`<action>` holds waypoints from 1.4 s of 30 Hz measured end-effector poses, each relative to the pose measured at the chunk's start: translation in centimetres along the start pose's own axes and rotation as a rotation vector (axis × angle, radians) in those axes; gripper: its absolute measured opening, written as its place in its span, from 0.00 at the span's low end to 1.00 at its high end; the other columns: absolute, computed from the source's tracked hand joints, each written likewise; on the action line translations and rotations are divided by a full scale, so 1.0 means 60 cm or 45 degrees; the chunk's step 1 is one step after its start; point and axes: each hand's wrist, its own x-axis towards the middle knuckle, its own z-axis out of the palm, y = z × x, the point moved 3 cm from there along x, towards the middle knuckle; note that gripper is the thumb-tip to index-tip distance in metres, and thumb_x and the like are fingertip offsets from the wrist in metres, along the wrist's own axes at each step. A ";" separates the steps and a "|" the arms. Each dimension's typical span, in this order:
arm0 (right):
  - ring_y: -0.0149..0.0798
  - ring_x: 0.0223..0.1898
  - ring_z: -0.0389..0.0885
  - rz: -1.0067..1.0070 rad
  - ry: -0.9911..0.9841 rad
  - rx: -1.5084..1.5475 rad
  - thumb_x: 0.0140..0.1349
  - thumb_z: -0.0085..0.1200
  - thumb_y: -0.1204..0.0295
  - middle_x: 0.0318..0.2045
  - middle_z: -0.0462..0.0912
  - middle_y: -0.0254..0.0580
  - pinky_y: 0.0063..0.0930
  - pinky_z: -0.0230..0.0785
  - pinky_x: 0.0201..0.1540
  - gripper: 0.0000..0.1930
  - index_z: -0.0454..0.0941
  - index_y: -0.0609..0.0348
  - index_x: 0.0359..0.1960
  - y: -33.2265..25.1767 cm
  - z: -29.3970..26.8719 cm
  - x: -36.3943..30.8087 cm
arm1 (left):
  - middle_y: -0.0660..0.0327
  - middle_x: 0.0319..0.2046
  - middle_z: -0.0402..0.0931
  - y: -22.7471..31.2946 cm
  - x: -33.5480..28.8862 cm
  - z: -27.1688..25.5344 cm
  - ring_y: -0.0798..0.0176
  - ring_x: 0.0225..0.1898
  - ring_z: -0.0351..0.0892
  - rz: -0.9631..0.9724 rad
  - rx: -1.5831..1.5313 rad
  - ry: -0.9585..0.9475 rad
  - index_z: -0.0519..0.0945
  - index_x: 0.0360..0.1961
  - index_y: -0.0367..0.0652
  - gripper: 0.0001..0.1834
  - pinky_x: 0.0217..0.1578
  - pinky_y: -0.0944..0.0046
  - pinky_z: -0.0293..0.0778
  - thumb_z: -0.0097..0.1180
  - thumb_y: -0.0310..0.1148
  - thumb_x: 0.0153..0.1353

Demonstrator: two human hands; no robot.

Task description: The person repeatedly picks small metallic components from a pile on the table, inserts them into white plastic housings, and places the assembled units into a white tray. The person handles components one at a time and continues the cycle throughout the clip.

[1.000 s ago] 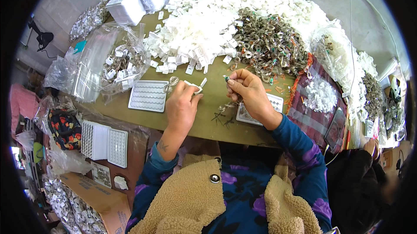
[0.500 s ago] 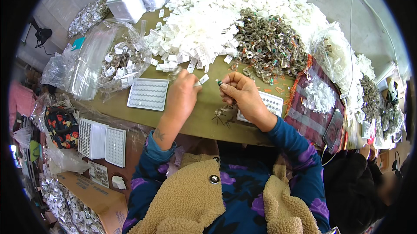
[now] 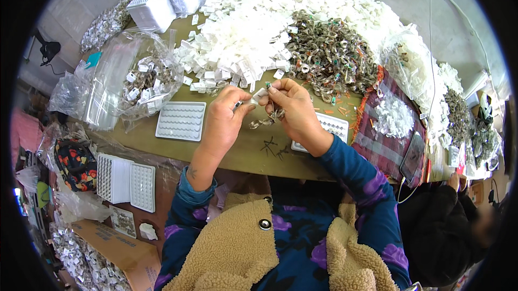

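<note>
Green table top [image 3: 237, 156]: bowed near edge at 6 o'clock, if the fingertips are the clock centre and 12 is the wall side.
White heap [image 3: 237, 37]: many small white parts, from 11 to 1 o'clock; its loose front edge ends near the fingertips.
Coil heap [image 3: 329, 53]: dark curled strands at 2 o'clock, touching the white heap; orange bits [image 3: 345, 110] lie along its lower edge.
Left hand [image 3: 225, 115]: fingers bent, thumb and index finger pinching 1 small white piece [image 3: 260, 95] at the clock centre.
Right hand [image 3: 295, 110]: fingers curled, thumb and index finger gripping 1 green-tipped piece [image 3: 268, 84], just beside the white piece.
Coiled strand [image 3: 263, 123]: below the fingertips, near 6 o'clock; if it is joined to the green-tipped piece, I cannot tell.
Left tray [image 3: 181, 121]: white, with scalloped rows, between 8 and 9 o'clock; green surface shows between its right edge and the left hand.
Right tray [image 3: 334, 124]: near 4 o'clock, partly hidden by the right hand and wrist, so this side looks tight.
Plaid cloth [image 3: 377, 148]: beyond the right tray, orange fringe on its left edge; 1 phone [image 3: 413, 156] lies on it.
Room for moving: the largest green stretch runs from 5 to 8 o'clock, before the near edge; dark drawn marks [image 3: 275, 148] are on it.
</note>
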 end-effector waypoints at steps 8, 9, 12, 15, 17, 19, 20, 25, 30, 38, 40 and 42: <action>0.31 0.31 0.76 0.167 0.090 0.237 0.72 0.47 0.72 0.34 0.83 0.44 0.22 0.71 0.35 0.05 0.71 0.61 0.41 -0.014 0.004 -0.013 | 0.57 0.39 0.74 0.031 -0.015 0.015 0.52 0.34 0.81 0.337 0.298 0.211 0.79 0.42 0.39 0.18 0.30 0.58 0.77 0.68 0.20 0.48; 0.31 0.31 0.76 0.185 0.092 0.244 0.72 0.47 0.72 0.34 0.83 0.43 0.23 0.71 0.36 0.05 0.71 0.61 0.41 -0.013 0.005 -0.015 | 0.57 0.40 0.74 0.029 -0.015 0.015 0.52 0.34 0.81 0.371 0.322 0.233 0.79 0.43 0.39 0.18 0.29 0.58 0.77 0.68 0.19 0.48; 0.31 0.31 0.76 0.227 0.056 0.281 0.73 0.46 0.72 0.33 0.82 0.42 0.23 0.72 0.36 0.05 0.71 0.61 0.41 -0.012 0.010 -0.018 | 0.57 0.40 0.74 0.023 -0.018 0.014 0.51 0.34 0.81 0.415 0.377 0.267 0.78 0.44 0.38 0.18 0.29 0.57 0.77 0.67 0.19 0.50; 0.31 0.31 0.76 0.267 0.027 0.340 0.73 0.46 0.73 0.33 0.81 0.42 0.24 0.72 0.36 0.05 0.71 0.61 0.42 -0.010 0.012 -0.020 | 0.55 0.39 0.74 0.021 -0.024 0.018 0.50 0.35 0.81 0.392 0.409 0.292 0.78 0.45 0.37 0.18 0.31 0.57 0.78 0.65 0.18 0.51; 0.30 0.30 0.76 0.281 0.027 0.357 0.73 0.46 0.73 0.35 0.81 0.42 0.24 0.72 0.35 0.05 0.71 0.60 0.42 -0.010 0.011 -0.022 | 0.55 0.40 0.76 0.016 -0.025 0.018 0.53 0.35 0.82 0.374 0.362 0.315 0.77 0.46 0.36 0.16 0.30 0.60 0.78 0.63 0.20 0.55; 0.30 0.30 0.76 0.273 0.002 0.365 0.72 0.47 0.73 0.36 0.80 0.43 0.24 0.71 0.34 0.04 0.72 0.60 0.41 -0.011 0.010 -0.027 | 0.56 0.39 0.78 -0.001 -0.026 0.014 0.58 0.35 0.83 0.077 0.009 0.300 0.77 0.46 0.35 0.14 0.29 0.63 0.78 0.62 0.23 0.59; 0.30 0.30 0.76 0.242 0.002 0.316 0.72 0.48 0.73 0.36 0.80 0.42 0.24 0.71 0.33 0.04 0.72 0.59 0.41 -0.012 0.009 -0.029 | 0.56 0.39 0.79 -0.015 -0.030 0.015 0.61 0.35 0.83 -0.210 -0.322 0.267 0.77 0.46 0.34 0.12 0.29 0.66 0.78 0.61 0.24 0.61; 0.28 0.27 0.75 0.162 -0.106 0.130 0.70 0.52 0.73 0.33 0.78 0.36 0.23 0.69 0.32 0.03 0.73 0.58 0.40 -0.007 0.006 -0.050 | 0.56 0.36 0.82 -0.043 -0.050 0.021 0.67 0.34 0.83 -0.703 -1.385 0.125 0.77 0.46 0.33 0.12 0.28 0.71 0.78 0.58 0.31 0.67; 0.29 0.28 0.76 0.190 -0.193 0.190 0.69 0.53 0.73 0.32 0.78 0.34 0.23 0.71 0.34 0.04 0.74 0.59 0.40 0.012 0.008 -0.051 | 0.57 0.38 0.82 -0.040 -0.052 0.030 0.67 0.34 0.82 -0.620 -1.089 0.203 0.77 0.46 0.34 0.10 0.28 0.70 0.78 0.57 0.29 0.67; 0.42 0.50 0.82 0.290 -0.100 0.338 0.70 0.51 0.72 0.41 0.82 0.43 0.37 0.76 0.52 0.04 0.75 0.59 0.41 0.019 0.000 -0.050 | 0.57 0.41 0.80 -0.048 -0.036 0.009 0.67 0.34 0.83 -0.429 -0.165 0.242 0.75 0.44 0.34 0.08 0.26 0.70 0.76 0.55 0.21 0.65; 0.44 0.53 0.81 0.291 -0.082 0.348 0.70 0.51 0.72 0.43 0.81 0.44 0.40 0.75 0.54 0.04 0.75 0.59 0.40 0.018 0.001 -0.050 | 0.56 0.45 0.79 -0.052 -0.035 0.014 0.66 0.37 0.83 -0.547 -0.373 0.225 0.75 0.49 0.34 0.11 0.25 0.70 0.76 0.53 0.19 0.65; 0.44 0.55 0.79 0.279 -0.055 0.368 0.71 0.51 0.72 0.45 0.81 0.45 0.41 0.74 0.56 0.05 0.75 0.59 0.40 0.017 0.001 -0.050 | 0.56 0.45 0.79 -0.046 -0.028 0.016 0.67 0.37 0.83 -0.449 -0.374 0.221 0.74 0.52 0.35 0.14 0.25 0.70 0.77 0.53 0.19 0.65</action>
